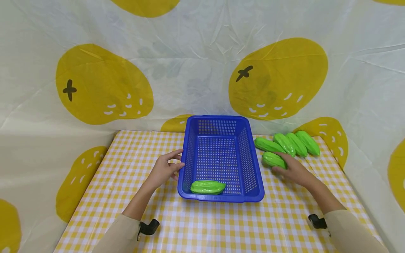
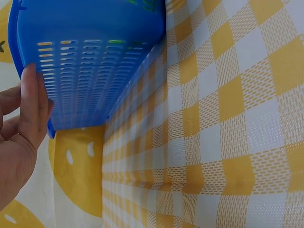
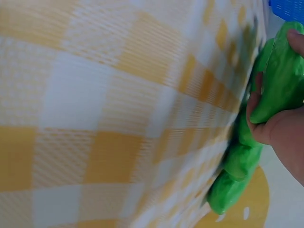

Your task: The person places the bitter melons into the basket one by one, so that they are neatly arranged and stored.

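Observation:
A blue plastic basket (image 1: 257,172) with slotted walls stands mid-table. One bright green, ridged bitter melon (image 1: 207,187) lies crosswise inside, along its near end. My left hand (image 1: 162,170) is at the basket's left side; its fairly straight fingers touch the rim and outer wall, as the left wrist view also shows at the basket wall (image 2: 85,23). Right of the basket, my right hand (image 1: 294,171) holds another bitter melon (image 1: 272,160), thumb on one side and fingers on the other. In the right wrist view this bitter melon (image 3: 280,78) appears above the others.
Several more bitter melons (image 1: 296,144) lie grouped at the table's back right, just beyond my right hand. A yellow-and-white checked cloth (image 1: 209,228) covers the table. White fabric with yellow fruit prints (image 1: 190,80) hangs behind and at both sides.

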`<state>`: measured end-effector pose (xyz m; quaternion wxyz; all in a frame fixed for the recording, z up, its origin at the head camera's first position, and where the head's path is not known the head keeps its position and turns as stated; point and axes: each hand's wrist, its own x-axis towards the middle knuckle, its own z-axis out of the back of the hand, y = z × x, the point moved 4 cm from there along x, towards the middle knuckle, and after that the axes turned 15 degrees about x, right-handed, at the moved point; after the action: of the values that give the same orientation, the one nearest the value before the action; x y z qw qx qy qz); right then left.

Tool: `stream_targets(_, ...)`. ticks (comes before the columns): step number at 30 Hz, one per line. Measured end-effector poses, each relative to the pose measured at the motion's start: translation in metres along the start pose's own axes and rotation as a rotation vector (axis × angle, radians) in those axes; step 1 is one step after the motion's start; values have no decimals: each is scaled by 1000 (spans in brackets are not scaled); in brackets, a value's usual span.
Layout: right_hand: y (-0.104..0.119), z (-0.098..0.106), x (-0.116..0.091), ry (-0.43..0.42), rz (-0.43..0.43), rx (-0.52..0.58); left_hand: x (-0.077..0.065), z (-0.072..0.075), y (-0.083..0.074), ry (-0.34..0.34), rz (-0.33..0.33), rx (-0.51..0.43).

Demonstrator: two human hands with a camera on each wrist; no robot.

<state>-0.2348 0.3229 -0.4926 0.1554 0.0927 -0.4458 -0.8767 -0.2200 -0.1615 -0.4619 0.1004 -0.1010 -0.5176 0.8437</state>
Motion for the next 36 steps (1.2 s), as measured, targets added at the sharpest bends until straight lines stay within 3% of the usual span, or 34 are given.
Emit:
stream_targets(7, 21, 10, 0, -4, -16, -27, -2, -2, 1, -2, 3, 7)
stream_targets(19, 52, 22, 10, 28, -29, 31, -1, -1, 0, 3, 3, 13)
stream_targets(26, 75, 29, 21, 10, 49, 12, 0, 1, -2, 10, -3, 8)
stream_targets(36, 104, 31, 40, 39, 54, -26, 1, 2, -3, 0, 2, 14)
